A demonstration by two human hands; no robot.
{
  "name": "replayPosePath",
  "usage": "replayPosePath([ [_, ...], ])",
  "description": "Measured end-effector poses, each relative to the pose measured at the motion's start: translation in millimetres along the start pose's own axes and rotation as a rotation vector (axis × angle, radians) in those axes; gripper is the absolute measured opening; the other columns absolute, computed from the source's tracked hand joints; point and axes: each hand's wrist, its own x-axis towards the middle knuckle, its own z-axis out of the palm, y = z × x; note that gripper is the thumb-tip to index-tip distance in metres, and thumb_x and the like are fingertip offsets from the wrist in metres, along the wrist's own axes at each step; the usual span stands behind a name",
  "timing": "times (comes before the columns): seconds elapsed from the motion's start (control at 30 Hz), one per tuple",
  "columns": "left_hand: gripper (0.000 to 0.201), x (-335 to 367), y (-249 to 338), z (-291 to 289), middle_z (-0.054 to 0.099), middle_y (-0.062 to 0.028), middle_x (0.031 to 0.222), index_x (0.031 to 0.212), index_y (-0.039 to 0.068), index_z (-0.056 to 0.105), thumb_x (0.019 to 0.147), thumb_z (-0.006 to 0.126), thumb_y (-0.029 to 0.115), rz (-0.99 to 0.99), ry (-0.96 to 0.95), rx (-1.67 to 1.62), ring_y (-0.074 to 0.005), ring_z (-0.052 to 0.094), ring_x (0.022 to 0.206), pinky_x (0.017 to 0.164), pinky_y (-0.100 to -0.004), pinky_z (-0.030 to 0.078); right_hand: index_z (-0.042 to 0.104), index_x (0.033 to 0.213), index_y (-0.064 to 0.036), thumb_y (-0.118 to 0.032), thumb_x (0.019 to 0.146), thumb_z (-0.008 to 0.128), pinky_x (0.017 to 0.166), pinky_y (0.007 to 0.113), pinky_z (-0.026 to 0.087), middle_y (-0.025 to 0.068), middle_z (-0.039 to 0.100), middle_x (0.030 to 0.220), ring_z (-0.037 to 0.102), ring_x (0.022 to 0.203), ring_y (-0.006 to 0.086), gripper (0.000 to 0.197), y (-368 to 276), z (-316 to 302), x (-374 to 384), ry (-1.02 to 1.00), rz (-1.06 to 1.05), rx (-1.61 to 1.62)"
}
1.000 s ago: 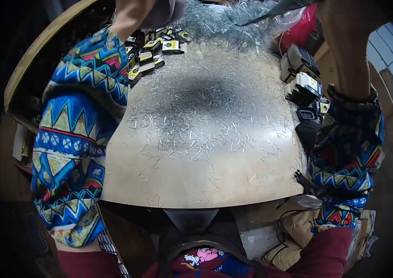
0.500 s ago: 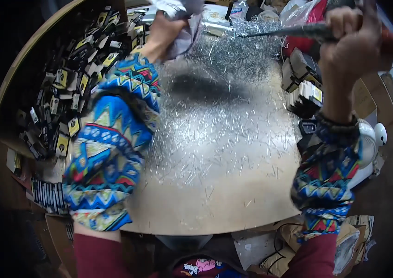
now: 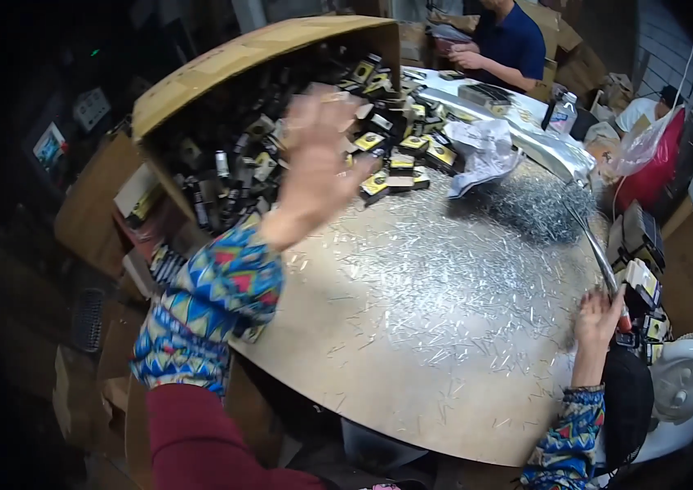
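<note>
My left hand (image 3: 314, 163), blurred with its fingers spread, is over small black-and-yellow boxes (image 3: 369, 141) spilling from a large carton (image 3: 257, 51). Right of it, a crumpled whitish sheet (image 3: 484, 151) rests on the table beside a dense tangle of metal pins (image 3: 538, 208). My right hand (image 3: 596, 322) is at the table's right side, fingers stretched out against a long tapered metal tool (image 3: 597, 249) with a red handle. The tool's tip points into the tangle. Loose silvery pins (image 3: 444, 282) lie scattered over the table (image 3: 371, 376).
Cartons and packs (image 3: 644, 282) line the right edge, with a white rounded appliance (image 3: 681, 376) nearer me. A clear bottle (image 3: 562, 113) stands at the back. Beyond it, a person in dark blue (image 3: 512, 45) handles something; another person in white (image 3: 644, 110) is farther right.
My left hand has let go of the crumpled sheet and moved left to the boxes. My right hand has lowered the tool to the table's right side. The view has swung left.
</note>
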Motion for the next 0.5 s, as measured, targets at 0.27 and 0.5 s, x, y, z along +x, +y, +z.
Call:
replayPosePath([
  [0.27,0.045,-105,-198,-72,0.058,-0.0322,0.12,0.119,-0.005,0.057,0.087,0.056,0.027,-1.192,-0.049,0.147,-0.0492,0.051,0.117,0.101,-0.0488,0.039,0.06,0.114,-0.0082,-0.021,0.093,0.064,0.069,0.024,0.052,0.0003,0.066,0.1,0.062,0.081,0.011,0.025,14,3,-72,-0.269,0.257,-0.26],
  [0.5,0.037,-106,-216,-88,0.062,-0.0321,0.106,0.1,-0.007,0.06,0.086,0.056,0.028,-1.027,-0.001,0.173,-0.0506,0.056,0.105,0.088,-0.0528,0.046,0.059,0.119,-0.004,-0.02,0.093,0.062,0.064,0.025,0.045,0.0023,0.064,0.095,0.059,0.078,0.0107,0.03,10,19,-155,-0.42,0.138,-0.627],
])
